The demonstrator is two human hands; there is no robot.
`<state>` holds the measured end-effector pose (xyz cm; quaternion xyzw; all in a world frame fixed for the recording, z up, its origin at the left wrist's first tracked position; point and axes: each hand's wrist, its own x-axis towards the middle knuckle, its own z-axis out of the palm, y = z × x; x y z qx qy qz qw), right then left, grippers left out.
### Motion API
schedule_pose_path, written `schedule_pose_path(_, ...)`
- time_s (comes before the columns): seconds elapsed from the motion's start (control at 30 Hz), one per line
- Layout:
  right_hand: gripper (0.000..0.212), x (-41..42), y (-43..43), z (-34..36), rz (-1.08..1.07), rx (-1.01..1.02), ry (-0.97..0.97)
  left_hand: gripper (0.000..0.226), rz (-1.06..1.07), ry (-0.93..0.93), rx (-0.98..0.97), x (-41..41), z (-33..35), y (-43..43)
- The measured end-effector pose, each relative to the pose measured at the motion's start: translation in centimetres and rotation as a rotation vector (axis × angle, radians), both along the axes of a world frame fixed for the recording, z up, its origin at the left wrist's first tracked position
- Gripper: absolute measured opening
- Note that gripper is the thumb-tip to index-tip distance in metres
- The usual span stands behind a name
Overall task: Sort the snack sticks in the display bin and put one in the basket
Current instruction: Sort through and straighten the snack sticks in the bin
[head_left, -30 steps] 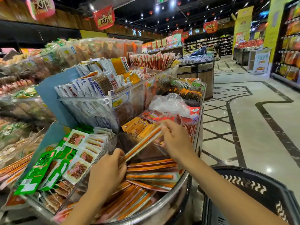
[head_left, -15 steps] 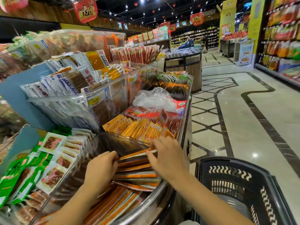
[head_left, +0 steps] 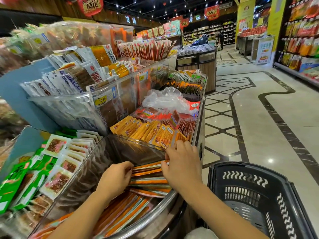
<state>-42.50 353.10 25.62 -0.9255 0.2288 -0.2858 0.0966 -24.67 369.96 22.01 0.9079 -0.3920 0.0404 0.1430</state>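
Long orange snack sticks [head_left: 148, 182] lie stacked crosswise in the clear display bin [head_left: 120, 147], with more sticks [head_left: 120, 216] lying lengthwise nearer me. My left hand [head_left: 115, 178] pinches the left ends of the topmost sticks. My right hand [head_left: 183, 164] presses on their right ends at the bin's metal rim. Both hands sit on the same top layer of the stack. A black plastic basket [head_left: 259, 199] stands low at the right, beside the bin; nothing shows inside it.
Green and white snack packets [head_left: 57, 161] fill the bin to the left. Yellow packets [head_left: 151, 131] and a crumpled plastic bag [head_left: 165, 99] lie in the bin beyond. Higher clear bins [head_left: 81, 94] rise behind. Tiled aisle floor [head_left: 259, 126] runs to the right.
The stick held up in the air between both hands has come down onto the stack. Both hands dropped into the bin and now rest at the ends of the top sticks.
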Motion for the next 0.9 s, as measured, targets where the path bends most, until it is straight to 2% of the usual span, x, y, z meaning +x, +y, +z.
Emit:
schedule_pose_path(0.13, 0.025, 0.0, 0.1, 0.1, -0.019, -0.065, -0.005, 0.037, -0.026, -0.005, 0.014, -1.0, 1.7, 0.8)
schedule_pose_path(0.23, 0.019, -0.1, 0.4, 0.4, 0.028, -0.112, -0.064, 0.034, -0.023, -0.091, -0.134, -1.5, 4.7, 2.8)
schedule_pose_path(0.4, 0.008, 1.2, 3.3, 2.0, 0.279, -0.076, -0.087, 0.021, 0.012, -0.349, -0.351, -1.0, 8.4, 9.4)
schedule_pose_path(0.5, 0.017, 3.4, 6.4, 2.7, 0.442, -0.018, 0.036, 0.021, 0.075, -0.348, -0.348, -0.1, 7.8, 12.5)
schedule_pose_path(0.6, 0.023, 5.8, 9.5, 2.5, 0.603, 0.028, 0.246, 0.038, 0.122, -0.236, -0.275, 0.3, 6.0, 14.3)
schedule_pose_path(0.67, 0.025, 7.5, 11.2, 2.0, 0.703, 0.050, 0.398, 0.048, 0.130, -0.146, -0.297, 0.4, 5.2, 14.7)
schedule_pose_path(0.77, 0.036, 9.3, 13.4, 1.4, 0.815, 0.064, 0.527, 0.039, 0.145, -0.122, -0.336, 0.7, 4.8, 14.7)
schedule_pose_path(0.9, 0.039, 10.2, 15.0, -0.4, 0.903, 0.015, 0.546, 0.033, 0.147, -0.135, -0.343, 1.0, 4.4, 14.8)
